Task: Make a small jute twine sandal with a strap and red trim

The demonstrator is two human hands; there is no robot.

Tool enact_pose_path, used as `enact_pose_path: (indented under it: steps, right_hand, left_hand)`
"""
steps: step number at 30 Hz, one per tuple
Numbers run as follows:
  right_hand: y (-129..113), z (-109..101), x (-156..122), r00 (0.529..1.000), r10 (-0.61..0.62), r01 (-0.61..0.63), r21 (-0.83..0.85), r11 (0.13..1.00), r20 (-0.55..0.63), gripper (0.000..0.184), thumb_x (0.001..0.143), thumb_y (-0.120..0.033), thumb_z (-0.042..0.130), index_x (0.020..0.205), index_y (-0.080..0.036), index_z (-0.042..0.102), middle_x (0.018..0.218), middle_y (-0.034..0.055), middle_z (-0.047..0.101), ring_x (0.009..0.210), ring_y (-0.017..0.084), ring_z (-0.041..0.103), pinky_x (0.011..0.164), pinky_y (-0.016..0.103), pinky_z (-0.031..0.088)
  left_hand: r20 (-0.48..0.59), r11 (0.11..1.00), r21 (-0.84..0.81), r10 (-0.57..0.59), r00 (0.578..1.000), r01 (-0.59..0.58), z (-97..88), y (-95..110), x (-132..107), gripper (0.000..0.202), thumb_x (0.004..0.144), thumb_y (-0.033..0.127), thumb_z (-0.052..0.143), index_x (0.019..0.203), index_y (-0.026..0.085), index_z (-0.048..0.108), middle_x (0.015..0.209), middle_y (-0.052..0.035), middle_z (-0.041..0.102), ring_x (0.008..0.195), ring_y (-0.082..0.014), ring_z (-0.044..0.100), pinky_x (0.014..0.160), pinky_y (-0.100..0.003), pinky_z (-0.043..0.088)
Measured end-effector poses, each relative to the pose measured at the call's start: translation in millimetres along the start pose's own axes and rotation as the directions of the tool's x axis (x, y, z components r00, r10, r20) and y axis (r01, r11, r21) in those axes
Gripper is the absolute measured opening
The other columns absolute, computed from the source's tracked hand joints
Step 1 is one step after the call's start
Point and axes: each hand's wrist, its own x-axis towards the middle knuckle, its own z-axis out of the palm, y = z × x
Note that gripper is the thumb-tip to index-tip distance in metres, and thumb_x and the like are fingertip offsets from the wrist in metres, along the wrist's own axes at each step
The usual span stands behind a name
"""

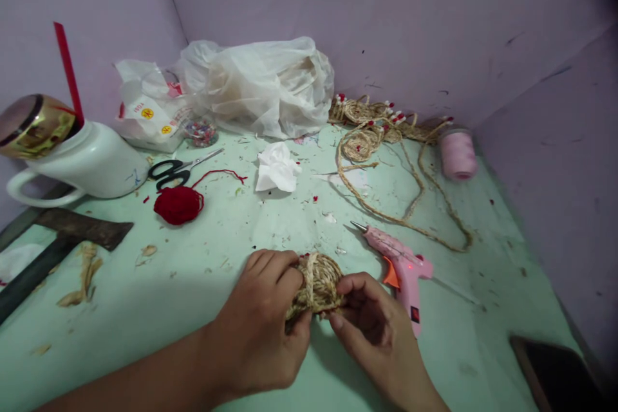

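A small piece of coiled, braided natural-fibre rope (321, 280) is held between my hands above the near part of the table. My left hand (265, 315) wraps round its left side, fingers on top and thumb below. At the right edge, my right hand (381, 331) pinches the piece with thumb and index finger. A strand crosses over the front of the coil, and a bit of red shows at its top. My left fingers hide the left part. Just beyond my right hand lies a pink glue gun (398, 264) with an orange trigger and a lit red light.
Red yarn (178, 205), black-handled scissors (178, 170) and a hammer-like tool (72, 235) lie left. A white mug (106, 161) stands behind them. Crumpled tissue (277, 167), a plastic bag (270, 87), braided rope (362, 141) and a pink thread spool (458, 153) are farther back. A dark phone-like object (555, 367) lies right.
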Motion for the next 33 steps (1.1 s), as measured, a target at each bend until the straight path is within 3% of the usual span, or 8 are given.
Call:
enact_pose_path:
  steps: [7,12,15,19,24,26,29,33]
  right_hand:
    - [-3,-4,-1,0.997,0.020,-0.030,0.144,0.989,0.074,0.013,0.077,-0.024,0.056,0.082,-0.023,0.044,0.075,-0.0011,0.052,0.069,0.012,0.052,0.059,0.021,0.046]
    - [-6,-17,-8,0.997,-0.082,0.081,-0.031,0.996,-0.007,0.016,0.080,-0.028,0.052,0.095,-0.024,0.048,0.090,0.0026,0.054,0.074,0.014,0.053,0.062,0.022,0.046]
    - [-9,-14,-12,0.991,-0.132,0.132,0.016,0.991,-0.009,0.029,0.080,-0.039,0.051,0.105,-0.025,0.048,0.101,0.0061,0.054,0.082,0.018,0.054,0.065,0.027,0.049]
    - [-12,-4,-8,0.993,-0.006,0.020,0.122,0.992,-0.115,0.033,0.073,-0.034,0.064,0.099,-0.025,0.045,0.093,0.0042,0.057,0.083,0.018,0.057,0.062,0.025,0.049]
    - [-6,1,1,0.994,0.100,-0.085,0.242,0.967,-0.052,0.028,0.074,-0.025,0.065,0.088,-0.024,0.041,0.075,-0.0005,0.059,0.068,0.013,0.059,0.060,0.024,0.048]
    - [-5,1,1,0.992,0.107,-0.093,0.178,0.980,-0.069,0.028,0.072,-0.024,0.065,0.087,-0.023,0.042,0.074,-0.0007,0.059,0.067,0.013,0.059,0.059,0.024,0.048]
    - [-7,-1,-2,0.995,0.060,-0.069,-0.101,0.992,-0.086,0.025,0.073,-0.026,0.063,0.091,-0.022,0.048,0.081,0.0029,0.060,0.071,0.016,0.059,0.057,0.026,0.048]
    - [-16,-14,-11,0.957,-0.282,0.218,-0.469,0.856,-0.070,0.034,0.068,-0.028,0.068,0.099,-0.023,0.054,0.115,0.0097,0.051,0.104,0.026,0.051,0.070,0.034,0.049]
  left_hand:
    - [0.014,1.000,0.012,0.017,1.000,-0.017,-2.8,1,-1,0.020,0.065,0.011,0.054,0.085,0.012,0.056,0.095,-0.0124,0.054,0.090,-0.0252,0.049,0.081,-0.044,0.042]
    - [-0.020,0.999,0.008,0.031,0.999,-0.031,-8.2,1,2,0.020,0.065,0.012,0.056,0.084,0.012,0.056,0.096,-0.0124,0.055,0.091,-0.0250,0.049,0.082,-0.043,0.042]
    - [-0.048,0.998,0.031,0.048,0.998,-0.046,-12.8,2,3,0.021,0.065,0.012,0.056,0.086,0.011,0.056,0.098,-0.0129,0.054,0.093,-0.0251,0.049,0.084,-0.043,0.041]
    - [-0.091,0.996,0.060,0.069,0.993,-0.064,-16.6,5,2,0.022,0.066,0.010,0.055,0.089,0.012,0.056,0.101,-0.0130,0.054,0.095,-0.0252,0.049,0.086,-0.043,0.040]
    - [-0.044,0.996,0.055,0.078,0.996,-0.076,-11.3,6,-3,0.021,0.068,0.012,0.054,0.088,0.012,0.056,0.100,-0.0133,0.055,0.095,-0.0250,0.050,0.084,-0.041,0.042]
    - [0.017,0.995,0.085,0.059,0.998,-0.060,-7.6,4,-3,0.018,0.067,0.013,0.053,0.085,0.012,0.057,0.096,-0.0130,0.056,0.091,-0.0255,0.051,0.082,-0.042,0.042]
    - [0.089,0.994,0.110,0.018,0.996,-0.028,-6.2,1,-1,0.016,0.065,0.014,0.052,0.081,0.013,0.057,0.090,-0.0119,0.057,0.087,-0.0258,0.052,0.079,-0.043,0.041]
    - [0.161,0.988,-0.029,-0.145,0.976,0.151,-19.3,3,6,0.014,0.061,0.015,0.052,0.074,0.015,0.058,0.080,-0.0066,0.058,0.080,-0.0212,0.052,0.074,-0.035,0.042]
